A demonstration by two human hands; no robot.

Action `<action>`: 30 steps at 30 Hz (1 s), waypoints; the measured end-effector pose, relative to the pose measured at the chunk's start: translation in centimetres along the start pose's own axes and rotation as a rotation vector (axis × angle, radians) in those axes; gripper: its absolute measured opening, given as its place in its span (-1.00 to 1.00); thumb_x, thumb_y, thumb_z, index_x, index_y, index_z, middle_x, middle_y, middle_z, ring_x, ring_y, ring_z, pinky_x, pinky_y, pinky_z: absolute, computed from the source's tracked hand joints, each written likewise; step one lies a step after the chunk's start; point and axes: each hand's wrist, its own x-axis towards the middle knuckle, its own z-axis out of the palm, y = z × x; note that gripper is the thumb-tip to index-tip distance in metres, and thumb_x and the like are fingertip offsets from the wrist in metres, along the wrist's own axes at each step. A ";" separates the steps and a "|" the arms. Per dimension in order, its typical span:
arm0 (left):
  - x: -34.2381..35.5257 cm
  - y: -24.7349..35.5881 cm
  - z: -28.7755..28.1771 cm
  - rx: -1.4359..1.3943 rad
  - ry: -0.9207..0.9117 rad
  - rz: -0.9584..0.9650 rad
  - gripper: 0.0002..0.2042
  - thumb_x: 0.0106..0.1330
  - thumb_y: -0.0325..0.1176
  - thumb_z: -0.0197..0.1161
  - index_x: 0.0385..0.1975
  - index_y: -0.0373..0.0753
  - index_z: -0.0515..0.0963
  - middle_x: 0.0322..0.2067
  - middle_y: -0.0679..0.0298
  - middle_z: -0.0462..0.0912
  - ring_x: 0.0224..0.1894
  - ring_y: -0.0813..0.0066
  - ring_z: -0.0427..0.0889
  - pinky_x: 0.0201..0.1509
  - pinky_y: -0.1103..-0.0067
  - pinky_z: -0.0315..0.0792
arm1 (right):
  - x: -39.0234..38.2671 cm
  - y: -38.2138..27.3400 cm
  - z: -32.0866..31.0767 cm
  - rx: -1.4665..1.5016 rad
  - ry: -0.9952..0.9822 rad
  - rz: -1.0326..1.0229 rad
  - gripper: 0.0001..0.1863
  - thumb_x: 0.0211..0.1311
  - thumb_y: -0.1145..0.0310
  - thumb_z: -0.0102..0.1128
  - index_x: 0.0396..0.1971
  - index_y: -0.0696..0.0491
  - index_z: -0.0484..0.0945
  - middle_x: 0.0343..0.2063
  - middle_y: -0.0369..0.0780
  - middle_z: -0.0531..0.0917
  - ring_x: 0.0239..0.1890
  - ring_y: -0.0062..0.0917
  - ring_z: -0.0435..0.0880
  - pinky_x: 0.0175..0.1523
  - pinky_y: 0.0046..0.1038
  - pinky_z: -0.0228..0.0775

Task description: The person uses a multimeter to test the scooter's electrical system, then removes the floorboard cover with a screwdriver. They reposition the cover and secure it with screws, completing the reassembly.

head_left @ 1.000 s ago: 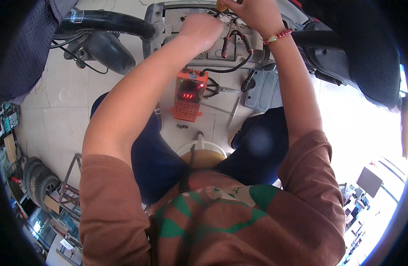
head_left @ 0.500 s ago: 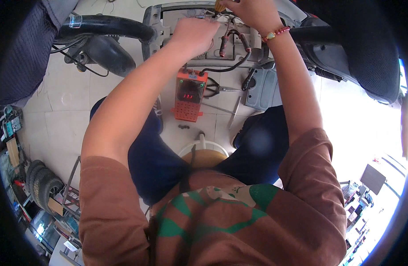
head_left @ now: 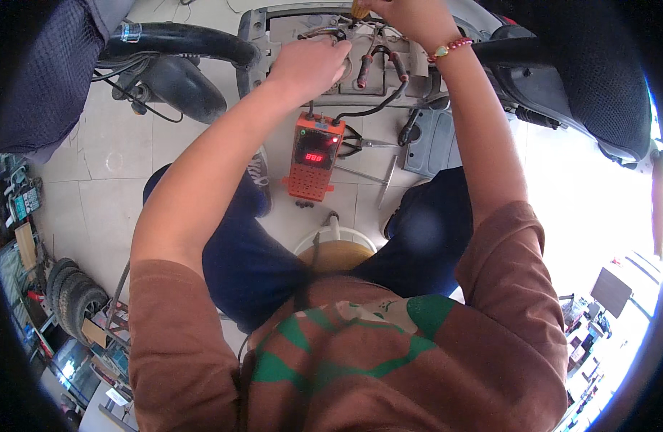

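Observation:
My right hand (head_left: 412, 20) is closed round the amber handle of a screwdriver (head_left: 359, 10) whose tip points down at wiring in a grey vehicle frame (head_left: 428, 90). My left hand (head_left: 308, 66) is over the frame's open compartment, fingers curled; whatever they hold is hidden. Just beyond its fingers lies a dark clamp (head_left: 323, 32). Between my hands a red-and-black cable clamp (head_left: 382, 63) is in the compartment. Its black cable (head_left: 374, 111) runs to an orange box (head_left: 315, 157) with a lit red display on the floor; a second cable goes up beneath my left hand.
On the floor lie black-handled pliers (head_left: 367, 143), a thin metal rod (head_left: 387, 183), small dark pieces (head_left: 304, 204) and a grey plastic cover (head_left: 432, 144). A black tube (head_left: 180, 45) is at the left. Tyres (head_left: 75, 299) and shelving stand at the far left.
My left hand has drawn back slightly toward me, and the dark clamp beyond it now shows. The box's display is brighter and a red light glows on it. My right hand stays with the screwdriver.

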 end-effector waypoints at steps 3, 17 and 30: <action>0.4 0.4 0.1 -0.062 -0.037 -0.035 -0.62 0.35 -0.16 0.16 0.10 -0.17 0.43 -0.29 0.10 0.69 -0.24 0.07 0.68 -0.20 0.24 0.57 | 0.0 0.3 -0.7 0.008 -0.036 0.068 -0.78 -0.05 0.26 0.45 -0.40 0.05 0.77 -0.47 -0.09 0.70 -0.43 -0.27 0.69 -0.28 -0.34 0.51; 0.4 -0.8 0.5 -0.262 0.135 -0.076 -0.77 0.30 -0.32 0.18 -0.23 -0.40 0.47 -0.30 -0.05 0.67 -0.23 -0.06 0.67 -0.15 0.17 0.54 | 0.3 0.6 -1.1 0.063 -0.048 0.102 -0.77 -0.08 0.23 0.45 -0.41 0.03 0.78 -0.53 -0.09 0.70 -0.52 -0.30 0.68 -0.34 -0.35 0.50; 1.0 -0.9 -0.6 -0.253 0.032 -0.127 -0.69 0.37 -0.21 0.15 -0.02 -0.27 0.48 -0.16 0.00 0.65 -0.11 -0.04 0.63 -0.07 0.18 0.52 | 0.5 0.7 -1.5 0.049 -0.081 0.085 -0.77 -0.09 0.24 0.44 -0.41 0.03 0.77 -0.54 -0.10 0.71 -0.53 -0.33 0.69 -0.35 -0.38 0.50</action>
